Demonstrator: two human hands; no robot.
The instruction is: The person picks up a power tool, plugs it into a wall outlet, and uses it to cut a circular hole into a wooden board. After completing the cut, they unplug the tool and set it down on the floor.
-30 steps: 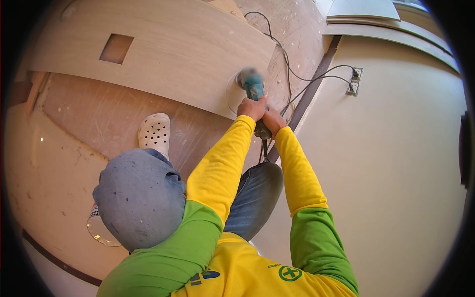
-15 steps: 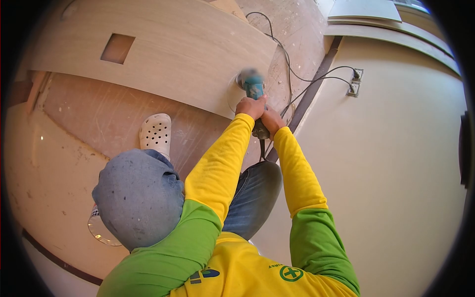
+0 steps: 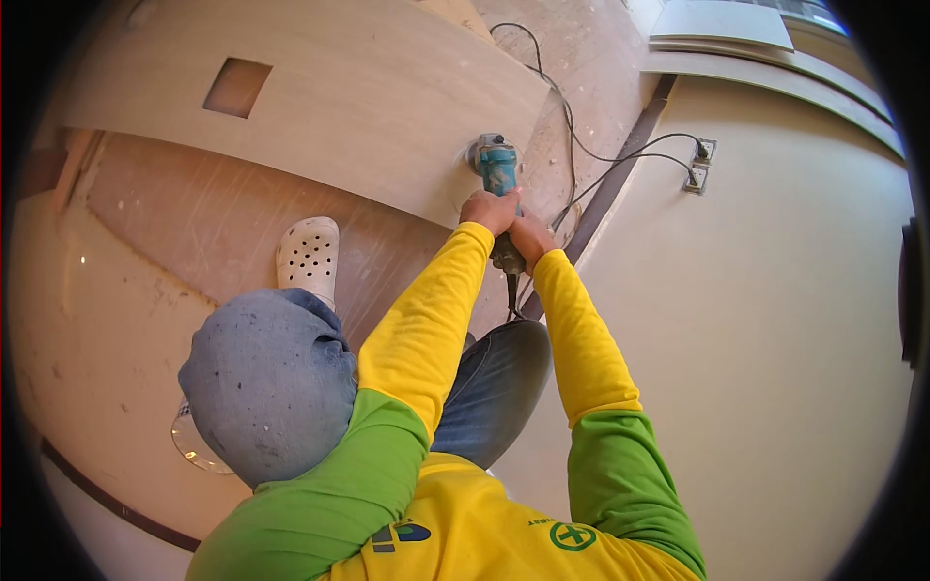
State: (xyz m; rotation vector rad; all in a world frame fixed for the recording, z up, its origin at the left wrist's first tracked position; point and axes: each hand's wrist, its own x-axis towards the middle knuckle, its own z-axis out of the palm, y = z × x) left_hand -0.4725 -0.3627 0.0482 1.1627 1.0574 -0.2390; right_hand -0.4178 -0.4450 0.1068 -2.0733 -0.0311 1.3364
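Note:
Both my hands are wrapped round a teal angle grinder (image 3: 499, 169). My left hand (image 3: 491, 210) grips the body just behind its head, and my right hand (image 3: 531, 238) closes round the rear part, near the cord. The grinder's disc, partly hidden by the head, overlaps the right end of a large pale wood-look panel (image 3: 339, 107). A square opening (image 3: 237, 88) is cut through the panel's left part.
Black cables (image 3: 572, 131) run across the floor to wall sockets (image 3: 697, 167) on the right. Flat boards (image 3: 722, 27) are stacked at the upper right. My foot in a white clog (image 3: 308, 254) is near the panel's front edge, with my bent knee (image 3: 271, 387) behind.
The grinder's head was blurred with haze around it and now shows sharply. Both hands keep their grip, and the whole view has shifted slightly.

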